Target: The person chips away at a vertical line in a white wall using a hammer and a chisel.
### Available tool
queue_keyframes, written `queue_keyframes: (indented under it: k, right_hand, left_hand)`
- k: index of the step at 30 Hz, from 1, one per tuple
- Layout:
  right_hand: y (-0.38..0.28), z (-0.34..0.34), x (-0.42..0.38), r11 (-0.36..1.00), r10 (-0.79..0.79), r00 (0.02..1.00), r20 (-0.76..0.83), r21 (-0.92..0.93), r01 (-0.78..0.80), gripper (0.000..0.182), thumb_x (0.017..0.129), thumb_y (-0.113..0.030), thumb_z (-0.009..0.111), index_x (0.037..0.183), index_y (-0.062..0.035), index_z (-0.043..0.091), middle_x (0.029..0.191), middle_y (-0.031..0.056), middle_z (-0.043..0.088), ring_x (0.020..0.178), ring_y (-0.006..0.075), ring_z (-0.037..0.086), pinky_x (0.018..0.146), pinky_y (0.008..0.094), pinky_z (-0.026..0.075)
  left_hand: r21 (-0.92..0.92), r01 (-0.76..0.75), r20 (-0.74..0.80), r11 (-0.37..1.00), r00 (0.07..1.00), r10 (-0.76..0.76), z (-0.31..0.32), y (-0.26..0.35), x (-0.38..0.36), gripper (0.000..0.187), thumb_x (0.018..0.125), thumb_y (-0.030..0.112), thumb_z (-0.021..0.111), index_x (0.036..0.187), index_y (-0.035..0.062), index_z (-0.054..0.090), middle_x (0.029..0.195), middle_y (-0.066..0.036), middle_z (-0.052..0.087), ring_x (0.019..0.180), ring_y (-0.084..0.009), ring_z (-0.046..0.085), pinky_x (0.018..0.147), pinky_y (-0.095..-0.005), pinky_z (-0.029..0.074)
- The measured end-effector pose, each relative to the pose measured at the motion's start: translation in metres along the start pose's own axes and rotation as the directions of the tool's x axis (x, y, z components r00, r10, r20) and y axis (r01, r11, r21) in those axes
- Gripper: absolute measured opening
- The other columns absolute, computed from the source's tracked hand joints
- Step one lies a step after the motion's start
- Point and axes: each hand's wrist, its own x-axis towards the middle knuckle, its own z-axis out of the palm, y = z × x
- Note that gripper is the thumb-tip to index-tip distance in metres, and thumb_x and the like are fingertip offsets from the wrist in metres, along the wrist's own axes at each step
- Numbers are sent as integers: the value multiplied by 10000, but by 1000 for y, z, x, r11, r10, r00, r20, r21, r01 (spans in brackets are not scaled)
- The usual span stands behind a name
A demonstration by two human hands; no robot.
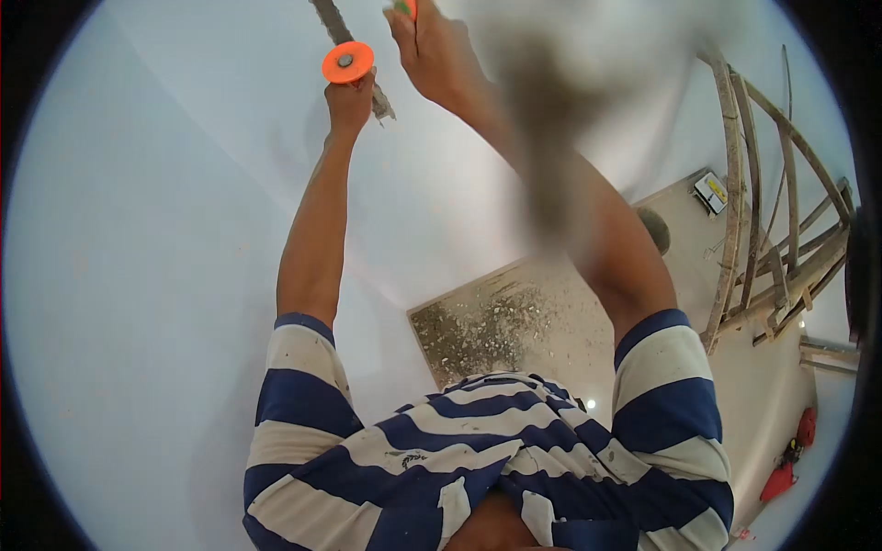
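High on the pale wall, my left hand (349, 108) is closed around a chisel (345, 61) with a round orange hand guard. The chisel's grey end faces me, and its tip is hidden behind the guard and hand. A dark, rough-edged groove (331, 20) cut in the wall runs behind it. My right hand (439, 57), raised to the right of the chisel, grips a hammer by its orange-and-green handle (401, 8). A large grey, badly blurred shape (549, 138) close to the camera, seemingly the hammer's head, covers part of my right forearm.
Broken chips and dust (491, 331) lie on the floor below, by the wall. A wooden trestle (735, 184) stands at right. Near it are a dark round container (653, 230) and a small box with a yellow mark (711, 193). Red items (781, 479) lie lower right.
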Motion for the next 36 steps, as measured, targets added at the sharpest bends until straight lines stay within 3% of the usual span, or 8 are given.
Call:
queue_keyframes:
  k: [4, 12, 16, 21, 22, 25, 26, 36]
  right_hand:
    - [41, -5, 9, 908, 173, 894, 412, -418, 17, 401, 978, -385, 450, 842, -13, 516, 685, 189, 611, 577, 354, 601, 528, 447, 484]
    - [-8, -54, -38, 983, 55, 990, -128, 182, -32, 254, 963, -233, 518, 872, 1, 483, 584, 139, 559, 514, 304, 574, 482, 376, 439]
    - [89, -71, -190, 980, 130, 990, 50, -157, -120, 199, 946, -192, 539, 913, 1, 499, 592, 178, 528, 497, 352, 533, 460, 418, 390]
    - [240, -162, -540, 657, 712, 518, 473, -710, -254, 403, 964, -355, 439, 998, 17, 588, 733, 232, 638, 658, 406, 625, 619, 518, 489]
    - [261, -205, -634, 585, 801, 218, 558, -806, -90, 410, 962, -343, 407, 973, -7, 642, 785, 230, 663, 717, 382, 655, 685, 510, 507]
    - [292, -227, -559, 636, 750, 233, 620, -772, 6, 411, 962, -345, 408, 978, -7, 640, 793, 231, 661, 726, 382, 653, 691, 509, 505]
    - [312, -227, -539, 656, 725, 252, 641, -754, 27, 411, 962, -346, 408, 980, -7, 640, 798, 231, 660, 731, 383, 651, 693, 508, 504]
    - [434, -24, -293, 844, 435, 688, 581, -529, -87, 417, 962, -357, 412, 1002, -6, 632, 840, 236, 651, 775, 385, 639, 722, 501, 495]
  left_hand:
    - [251, 67, 52, 966, 995, -83, -2, -20, -8, 209, 845, 231, 619, 842, 23, 630, 715, -126, 655, 677, -306, 643, 632, -405, 496]
    - [88, 139, 88, 986, 985, -147, 28, -103, -162, 118, 818, 115, 628, 761, 19, 589, 678, -144, 623, 659, -333, 624, 579, -404, 470]
    - [177, 428, 267, 886, 846, -462, 40, -106, -314, 127, 815, 139, 628, 839, 20, 594, 751, -177, 634, 746, -361, 632, 625, -428, 483]
    - [225, 511, 370, 829, 743, -558, 33, -48, -530, 315, 847, 274, 586, 1084, 66, 579, 1044, -205, 629, 998, -390, 585, 805, -461, 481]
    - [428, 527, 477, 734, 558, -679, 20, -27, -561, 320, 854, 283, 575, 1109, 90, 582, 1098, -180, 625, 1043, -372, 574, 842, -451, 475]
    - [737, 547, 446, 397, 47, -894, -4, 24, -649, 275, 841, 260, 550, 1068, 116, 606, 1037, -150, 653, 1023, -331, 603, 857, -436, 490]
    - [646, 345, 560, 680, 392, -730, -11, 18, -726, 257, 775, 215, 576, 1007, 115, 626, 958, -134, 657, 953, -325, 619, 809, -433, 500]
    - [770, -158, 515, 618, 726, -456, -59, -95, -421, 167, 681, 127, 580, 841, 85, 606, 810, -118, 597, 754, -289, 591, 663, -418, 474]
